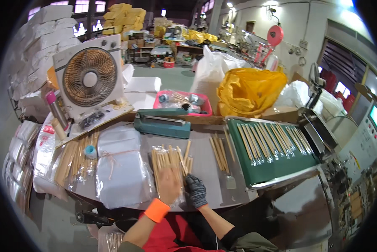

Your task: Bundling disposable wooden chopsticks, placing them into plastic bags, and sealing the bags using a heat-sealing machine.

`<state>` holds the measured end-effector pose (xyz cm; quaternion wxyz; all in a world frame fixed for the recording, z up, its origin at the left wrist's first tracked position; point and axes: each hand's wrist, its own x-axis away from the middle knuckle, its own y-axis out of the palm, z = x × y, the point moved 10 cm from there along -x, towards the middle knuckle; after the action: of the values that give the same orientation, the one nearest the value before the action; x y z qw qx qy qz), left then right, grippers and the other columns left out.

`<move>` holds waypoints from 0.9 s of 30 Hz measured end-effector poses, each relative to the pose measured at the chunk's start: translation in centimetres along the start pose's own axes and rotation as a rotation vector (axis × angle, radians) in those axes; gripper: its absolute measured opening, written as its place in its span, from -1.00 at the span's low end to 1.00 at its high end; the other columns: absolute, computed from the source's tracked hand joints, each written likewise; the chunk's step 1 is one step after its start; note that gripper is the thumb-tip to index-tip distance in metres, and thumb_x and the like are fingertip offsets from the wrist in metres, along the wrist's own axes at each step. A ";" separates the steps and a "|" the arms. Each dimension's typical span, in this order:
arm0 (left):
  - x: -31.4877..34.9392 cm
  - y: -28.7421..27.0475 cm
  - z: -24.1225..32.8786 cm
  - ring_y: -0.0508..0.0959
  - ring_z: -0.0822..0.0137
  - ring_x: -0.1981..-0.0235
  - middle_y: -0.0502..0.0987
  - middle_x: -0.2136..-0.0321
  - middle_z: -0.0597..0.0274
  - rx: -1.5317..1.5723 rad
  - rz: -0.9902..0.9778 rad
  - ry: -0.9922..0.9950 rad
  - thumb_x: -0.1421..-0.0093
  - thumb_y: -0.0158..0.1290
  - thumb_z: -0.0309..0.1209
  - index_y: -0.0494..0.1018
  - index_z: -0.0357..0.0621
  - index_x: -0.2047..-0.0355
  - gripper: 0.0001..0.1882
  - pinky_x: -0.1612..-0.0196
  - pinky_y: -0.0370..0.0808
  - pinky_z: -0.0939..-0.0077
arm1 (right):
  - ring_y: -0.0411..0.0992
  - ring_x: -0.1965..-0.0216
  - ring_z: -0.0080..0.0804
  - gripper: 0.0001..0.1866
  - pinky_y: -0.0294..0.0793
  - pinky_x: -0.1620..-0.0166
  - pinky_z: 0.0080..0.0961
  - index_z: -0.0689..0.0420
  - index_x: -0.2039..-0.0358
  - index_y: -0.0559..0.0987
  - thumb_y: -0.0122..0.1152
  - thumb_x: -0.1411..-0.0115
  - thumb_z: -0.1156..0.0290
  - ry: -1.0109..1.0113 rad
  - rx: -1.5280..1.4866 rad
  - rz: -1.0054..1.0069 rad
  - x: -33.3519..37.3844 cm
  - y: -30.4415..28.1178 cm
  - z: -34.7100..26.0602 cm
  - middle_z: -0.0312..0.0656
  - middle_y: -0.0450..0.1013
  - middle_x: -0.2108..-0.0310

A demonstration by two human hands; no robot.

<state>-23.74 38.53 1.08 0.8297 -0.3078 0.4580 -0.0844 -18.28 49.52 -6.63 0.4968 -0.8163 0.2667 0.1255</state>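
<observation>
My left hand (169,185), bare with an orange wristband (157,210), is over a group of wooden sticks (161,157) on the table; motion smears its fingers. Just right of it, my right hand (196,191), in a grey knit glove, is closed, with its fingertips at the lower end of a slanted wooden stick (182,161). Clear plastic shows around the group. Further right lie several more wooden sticks (218,153), one ending in a pale flat blade (231,182). Left of my hands is a stack of clear plastic bags (123,180) tied with string.
At the right, a green conveyor belt (262,168) carries a row of wrapped sticks. A teal bag sealer (163,126) stands behind my hands, before a pink basket (205,103) and a yellow sack (251,92). A box fan (89,77) and a light-blue tape roll (90,151) are at left.
</observation>
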 end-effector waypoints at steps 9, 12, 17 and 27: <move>-1.7 -22.0 30.5 0.37 0.03 0.12 0.37 0.17 -0.04 2.075 -0.561 1.258 -0.22 -0.07 -0.13 0.40 -0.33 0.21 -0.57 0.04 0.30 0.18 | 0.40 0.14 -0.08 -0.65 0.35 0.05 -0.21 0.17 0.19 0.49 0.09 0.07 0.45 -0.096 0.070 0.138 -0.2 -0.7 -1.1 -0.01 0.44 0.16; 5.1 -23.8 29.7 0.21 -0.11 -0.08 0.22 -0.03 -0.17 1.095 0.550 2.175 -0.21 -0.15 0.05 0.24 -0.40 -0.04 -0.31 -0.07 0.12 0.04 | 0.39 0.10 -0.07 -0.63 0.36 0.02 -0.23 0.16 0.16 0.49 0.11 0.07 0.48 -0.093 0.072 0.119 -0.1 -0.8 -0.7 -0.02 0.44 0.13; 6.9 -21.8 32.6 0.21 -0.09 -0.07 0.21 -0.03 -0.15 1.058 0.483 2.114 -0.20 -0.12 0.04 0.23 -0.39 -0.04 -0.32 -0.07 0.12 0.07 | 0.37 0.10 -0.06 -0.61 0.33 0.00 -0.22 0.17 0.15 0.47 0.11 0.09 0.48 -0.103 0.061 0.109 -0.1 -0.3 -1.2 -0.01 0.42 0.11; 7.0 -22.7 32.9 0.21 -0.05 -0.06 0.21 -0.03 -0.13 1.059 0.442 2.048 -0.18 -0.07 0.01 0.22 -0.37 -0.05 -0.33 -0.06 0.12 0.11 | 0.37 0.04 -0.09 -0.57 0.32 -0.05 -0.25 0.15 0.12 0.48 0.14 0.10 0.50 -0.049 0.056 0.102 -0.1 -0.7 -0.1 -0.03 0.42 0.08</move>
<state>10.14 31.79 22.38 0.0951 0.3736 0.8629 -0.3268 -18.01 49.73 -6.00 0.5189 -0.7840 0.2991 0.1630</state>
